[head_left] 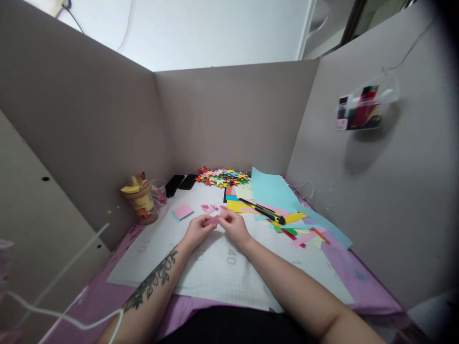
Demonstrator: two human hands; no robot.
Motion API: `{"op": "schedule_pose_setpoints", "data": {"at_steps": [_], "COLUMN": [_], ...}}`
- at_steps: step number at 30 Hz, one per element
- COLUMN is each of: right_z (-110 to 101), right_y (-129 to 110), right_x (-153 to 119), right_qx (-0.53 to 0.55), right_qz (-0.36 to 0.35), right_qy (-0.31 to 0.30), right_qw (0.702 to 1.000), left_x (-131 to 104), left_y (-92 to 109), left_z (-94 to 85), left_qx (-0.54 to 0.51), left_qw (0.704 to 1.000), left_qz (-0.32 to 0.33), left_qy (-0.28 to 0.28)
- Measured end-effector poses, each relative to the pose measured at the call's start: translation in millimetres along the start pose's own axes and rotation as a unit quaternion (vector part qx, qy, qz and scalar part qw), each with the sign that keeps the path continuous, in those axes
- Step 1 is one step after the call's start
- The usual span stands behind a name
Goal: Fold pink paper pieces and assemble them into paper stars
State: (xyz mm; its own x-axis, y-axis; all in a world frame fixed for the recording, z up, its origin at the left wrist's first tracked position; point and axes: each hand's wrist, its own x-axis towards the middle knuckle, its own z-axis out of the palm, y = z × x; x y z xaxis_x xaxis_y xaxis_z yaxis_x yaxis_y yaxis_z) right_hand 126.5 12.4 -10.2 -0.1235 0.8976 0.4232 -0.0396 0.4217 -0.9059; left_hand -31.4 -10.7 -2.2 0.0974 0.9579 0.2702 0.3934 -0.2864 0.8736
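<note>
A small piece of pink paper (212, 220) is held between my two hands over the white sheet. My left hand (198, 230) pinches it from the left, with the fingers closed on its edge. From the right, my right hand (233, 224) grips its other end between thumb and fingertips. Just beyond my fingers lie several small folded pink paper pieces (213, 209). To the left of them sits a stack of square pink and blue paper (183, 211). A black and yellow utility knife (263, 211) rests on paper strips to the right.
Several folded paper stars (222, 177) are heaped at the back. Blue sheets (270, 188) and coloured strips (304, 234) lie right. A lidded cup (140, 198) and black phone-like slabs (175, 184) stand or lie left. Grey panels (233, 114) enclose the table; a white cable (68, 317) crosses lower left.
</note>
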Motion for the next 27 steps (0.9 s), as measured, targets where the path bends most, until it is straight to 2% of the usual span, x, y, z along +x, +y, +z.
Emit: {"op": "schedule_pose_setpoints", "data": {"at_steps": [11,16,27], "right_z": [0,3,8], "right_y": [-1,5,-5], "right_x": [-1,1,-2], "right_qx": [-0.001,0.062,0.003], "right_qz": [-0.006,-0.004,0.057], "right_qy": [-0.009,0.017,-0.075], "right_qw": [1.0,0.998,0.996], "left_x": [-1,-1,-2], "left_y": [7,6,12], "left_z": [-0.5,-0.4,0.0], "left_qx": [-0.003,0.005,0.034], "left_qw": [1.0,0.999,0.997], "left_qz": [-0.008,-0.005,0.025], "left_qy": [0.025,0.045,0.067]}}
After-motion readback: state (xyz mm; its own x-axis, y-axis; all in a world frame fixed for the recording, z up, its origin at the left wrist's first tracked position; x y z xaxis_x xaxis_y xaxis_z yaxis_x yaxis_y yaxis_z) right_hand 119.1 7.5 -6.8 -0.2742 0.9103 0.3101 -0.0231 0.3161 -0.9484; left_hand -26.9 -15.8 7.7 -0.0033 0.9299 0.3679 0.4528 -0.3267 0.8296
